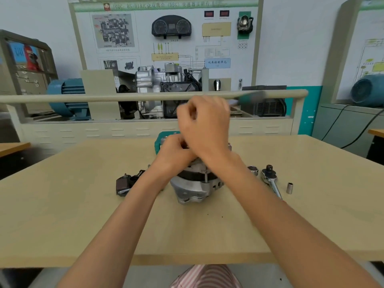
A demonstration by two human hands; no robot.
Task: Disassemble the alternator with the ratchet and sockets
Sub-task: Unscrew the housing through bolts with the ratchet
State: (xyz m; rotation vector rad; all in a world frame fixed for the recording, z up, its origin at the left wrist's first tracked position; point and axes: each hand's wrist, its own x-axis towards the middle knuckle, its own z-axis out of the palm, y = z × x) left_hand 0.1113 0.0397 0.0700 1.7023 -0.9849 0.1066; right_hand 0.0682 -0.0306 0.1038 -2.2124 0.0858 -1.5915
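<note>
Both hands over alternator [193, 183]: L hand [173, 152] fingers curled on its top; R hand [204, 125] raised, fist gripping blurred tool.

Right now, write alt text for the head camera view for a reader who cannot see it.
Two bare hands work over an alternator on a tan table: the left hand grips its top, the right hand, blurred, is raised in a fist holding a green-handled tool. A ratchet and two sockets lie right, a dark removed part left.
</note>
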